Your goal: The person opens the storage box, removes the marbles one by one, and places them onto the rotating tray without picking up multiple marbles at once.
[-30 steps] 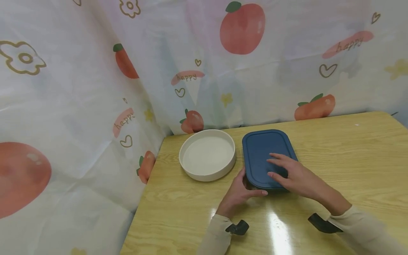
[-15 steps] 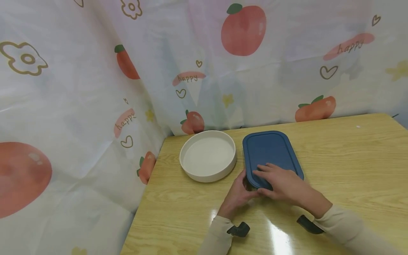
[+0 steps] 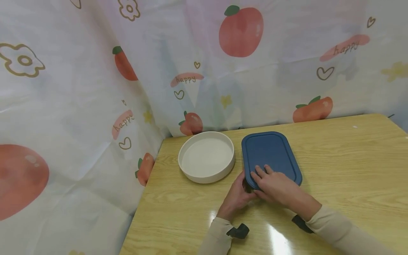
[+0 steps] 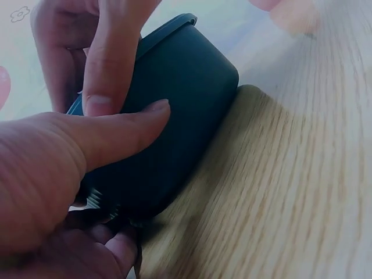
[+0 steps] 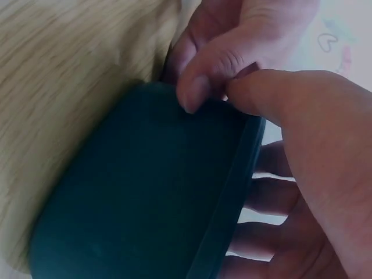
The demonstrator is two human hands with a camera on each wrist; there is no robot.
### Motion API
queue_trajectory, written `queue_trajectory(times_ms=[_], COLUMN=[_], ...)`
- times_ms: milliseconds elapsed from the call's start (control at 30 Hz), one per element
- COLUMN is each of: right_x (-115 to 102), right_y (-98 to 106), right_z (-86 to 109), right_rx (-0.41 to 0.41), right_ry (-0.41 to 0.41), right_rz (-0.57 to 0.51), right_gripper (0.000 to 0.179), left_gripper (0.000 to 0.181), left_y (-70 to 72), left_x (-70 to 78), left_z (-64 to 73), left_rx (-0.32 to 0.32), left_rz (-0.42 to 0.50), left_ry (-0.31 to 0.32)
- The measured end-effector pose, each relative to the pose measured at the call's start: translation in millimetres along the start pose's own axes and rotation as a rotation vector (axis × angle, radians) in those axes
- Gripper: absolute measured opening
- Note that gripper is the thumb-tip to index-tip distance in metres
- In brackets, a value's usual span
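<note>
A rectangular food container with a blue lid (image 3: 271, 148) stands on the table; its dark teal wall (image 4: 168, 116) shows in the left wrist view. My left hand (image 3: 235, 198) grips the container at its near left corner, thumb along the near wall and fingers round the left side. Over the near part of the lid lies my right hand (image 3: 278, 187), fingers spread on top. Its thumb (image 5: 258, 93) hooks at the lid's near rim, right beside my left thumb (image 5: 197, 90). The container's contents are hidden.
A round, cream-coloured shallow dish (image 3: 206, 177) stands to the left of the container, close by it. The wooden table (image 3: 344, 159) reaches back to a fruit-printed cloth (image 3: 274, 71), which also hangs along the left side.
My right hand has moved left and nearer over the lid, and its thumb has come from the lid's top to the near rim. The left hand keeps its hold at the corner.
</note>
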State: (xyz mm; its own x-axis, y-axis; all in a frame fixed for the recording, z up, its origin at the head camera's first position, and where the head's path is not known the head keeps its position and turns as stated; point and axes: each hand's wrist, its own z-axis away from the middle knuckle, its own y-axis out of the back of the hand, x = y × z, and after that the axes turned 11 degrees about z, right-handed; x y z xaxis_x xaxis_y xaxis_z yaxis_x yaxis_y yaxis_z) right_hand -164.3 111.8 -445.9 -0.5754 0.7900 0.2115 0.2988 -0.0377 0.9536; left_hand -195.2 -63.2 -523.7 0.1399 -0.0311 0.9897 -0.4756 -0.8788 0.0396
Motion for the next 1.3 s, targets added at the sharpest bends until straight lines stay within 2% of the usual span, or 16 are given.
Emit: queue_trajectory(times_ms=[100, 200, 400, 600, 833, 1300], right_x=[-4, -7, -7, -7, -8, -12], right_y=[-3, -3, 0, -2, -4, -6], right_z=[-0.6, -1.6, -4.4, -3.1, -3.0, -2.6], right_rx=[0.048, 0.044, -0.001, 0.043, 0.069, 0.136], right_ry=[0.008, 0.013, 0.015, -0.001, -0.063, -0.162], right_rz=[0.060, 0.083, 0.037, -0.009, -0.082, -0.135], right_gripper=[0.053, 0.051, 0.050, 0.049, 0.048, 0.045], left_gripper=[0.093, 0.090, 0.086, 0.085, 0.085, 0.082], left_y=[-0.5, -0.5, 1.6, 2.3, 2.3, 1.7], left_x=[0.7, 2.7, 7.6, 4.8, 1.4, 2.6], left_z=[0.4, 0.9, 2.0, 2.8, 0.9, 0.4], left_rx=[0.021, 0.047, 0.075, 0.057, 0.053, 0.058], left_rz=[-0.020, -0.043, -0.066, -0.038, -0.047, -0.067], left_ry=[0.003, 0.020, 0.052, 0.043, 0.029, 0.047])
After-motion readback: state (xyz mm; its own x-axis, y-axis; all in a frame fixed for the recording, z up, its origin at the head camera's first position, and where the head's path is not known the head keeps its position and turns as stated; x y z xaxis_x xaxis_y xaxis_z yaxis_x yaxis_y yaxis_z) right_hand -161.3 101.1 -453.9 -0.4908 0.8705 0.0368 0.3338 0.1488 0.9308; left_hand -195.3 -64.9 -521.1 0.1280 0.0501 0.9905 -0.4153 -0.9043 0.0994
